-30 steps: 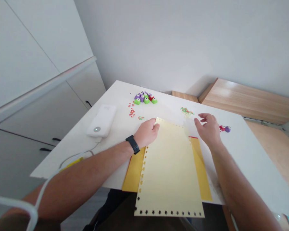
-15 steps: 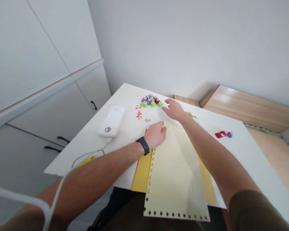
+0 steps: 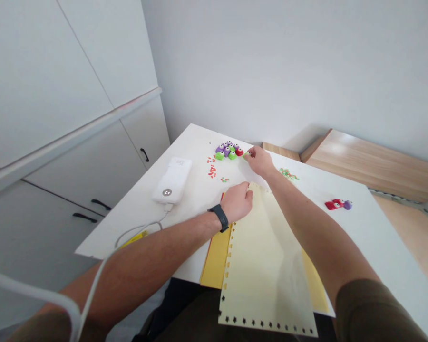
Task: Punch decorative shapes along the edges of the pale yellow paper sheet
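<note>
grey cupboards (image 3: pixel 57 228) with black handles stand at the far left. a white cable (image 3: pixel 28 288) loops in front of the left forearm; a thinner lead meets a white power bank (image 3: pixel 174 178) lying on the white counter (image 3: pixel 196 142), with a yellow strip (image 3: pixel 134 239) just beside the lead. next come red bits (image 3: pixel 212 172), scattered, and near them a few green and red bits (image 3: pixel 224 180). behind these sits a tight cluster of purple, green and red blocks (image 3: pixel 229 151) with eyes. the left hand (image 3: pixel 237 203), a dark watch (image 3: pixel 219 217) at its wrist, has its grip closed on the far left corner of a pale sheet (image 3: pixel 267 266). the sheet, punched along its edges, lies over yellow card (image 3: pixel 216 259) and juts past the counter's near edge. the right hand (image 3: pixel 261 161) reaches beyond the sheet, its grip narrow around a green block (image 3: pixel 246 155) just right of the cluster; whether it is lifted, i cannot tell. further right: a mixed pile (image 3: pixel 288 174) of bits, then red blocks (image 3: pixel 334 204) beside a purple one (image 3: pixel 347 204).
</note>
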`<state>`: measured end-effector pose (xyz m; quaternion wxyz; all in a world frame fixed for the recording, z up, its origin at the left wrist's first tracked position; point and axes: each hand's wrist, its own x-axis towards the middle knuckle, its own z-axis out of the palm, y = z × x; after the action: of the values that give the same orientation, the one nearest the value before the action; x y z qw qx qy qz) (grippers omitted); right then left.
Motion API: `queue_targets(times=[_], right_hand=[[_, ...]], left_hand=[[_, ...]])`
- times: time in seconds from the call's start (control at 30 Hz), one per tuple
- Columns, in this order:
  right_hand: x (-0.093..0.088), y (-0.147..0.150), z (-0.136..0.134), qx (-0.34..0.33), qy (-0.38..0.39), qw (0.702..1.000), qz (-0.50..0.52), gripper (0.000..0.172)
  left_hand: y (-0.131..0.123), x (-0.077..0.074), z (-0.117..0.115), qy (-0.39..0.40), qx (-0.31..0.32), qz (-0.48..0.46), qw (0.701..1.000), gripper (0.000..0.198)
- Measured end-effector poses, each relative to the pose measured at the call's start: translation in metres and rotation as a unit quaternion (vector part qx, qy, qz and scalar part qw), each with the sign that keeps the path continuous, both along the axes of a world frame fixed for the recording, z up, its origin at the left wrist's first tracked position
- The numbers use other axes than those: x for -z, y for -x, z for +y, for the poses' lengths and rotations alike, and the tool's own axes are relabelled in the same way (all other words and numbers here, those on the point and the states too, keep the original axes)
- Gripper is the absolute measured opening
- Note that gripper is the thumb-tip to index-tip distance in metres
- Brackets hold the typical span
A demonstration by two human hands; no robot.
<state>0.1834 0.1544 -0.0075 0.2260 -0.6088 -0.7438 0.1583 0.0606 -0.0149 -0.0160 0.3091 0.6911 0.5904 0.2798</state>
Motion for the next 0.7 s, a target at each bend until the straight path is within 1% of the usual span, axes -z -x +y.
queue_targets(times=[0.07, 0.13, 0.17, 0.2, 0.23, 0.3, 0.37, 0.43, 0.5, 0.57, 0.63, 0.7], right_hand=[[-0.004, -0.011, -0.008, 0.007, 0.011, 0.999, 0.038, 0.027], [-0.012, -0.023, -0.02, 0.0, 0.035, 0.994, 0.103, 0.03], [-0.016, -0.03, -0.028, -0.014, 0.059, 0.98, 0.19, 0.033], [-0.022, -0.038, -0.038, -0.032, 0.08, 0.96, 0.268, 0.037], [-0.027, -0.046, -0.049, -0.045, 0.095, 0.942, 0.32, 0.041], [-0.038, -0.063, -0.073, -0.054, 0.11, 0.918, 0.377, 0.045], [-0.047, -0.082, -0.098, -0.058, 0.118, 0.899, 0.417, 0.043], [-0.052, -0.103, -0.12, -0.061, 0.123, 0.887, 0.441, 0.04], [-0.051, -0.124, -0.137, -0.049, 0.121, 0.88, 0.457, 0.039], [-0.046, -0.145, -0.149, -0.027, 0.123, 0.882, 0.454, 0.042], [-0.037, -0.162, -0.156, -0.004, 0.13, 0.892, 0.434, 0.046], [-0.026, -0.174, -0.16, 0.019, 0.132, 0.896, 0.423, 0.044]], left_hand=[[0.0, 0.0, 0.0, -0.002, -0.001, -0.002, 1.0, 0.018], [0.001, 0.001, 0.0, -0.004, -0.002, -0.003, 1.0, 0.018], [0.001, 0.0, 0.001, -0.005, -0.003, -0.003, 1.0, 0.018], [0.001, 0.0, 0.001, -0.006, -0.004, -0.003, 1.0, 0.019], [0.002, 0.0, 0.001, -0.008, -0.006, -0.003, 1.0, 0.019], [0.003, -0.002, 0.002, -0.013, -0.011, -0.003, 1.0, 0.019], [0.004, -0.004, 0.003, -0.018, -0.017, -0.003, 1.0, 0.021], [0.006, -0.006, 0.004, -0.023, -0.02, -0.006, 1.0, 0.021], [0.007, -0.008, 0.005, -0.025, -0.024, -0.01, 0.999, 0.022], [0.009, -0.01, 0.005, -0.027, -0.025, -0.02, 0.999, 0.02], [0.011, -0.011, 0.005, -0.031, -0.022, -0.031, 0.999, 0.019], [0.012, -0.011, 0.005, -0.038, -0.021, -0.044, 0.998, 0.02]])
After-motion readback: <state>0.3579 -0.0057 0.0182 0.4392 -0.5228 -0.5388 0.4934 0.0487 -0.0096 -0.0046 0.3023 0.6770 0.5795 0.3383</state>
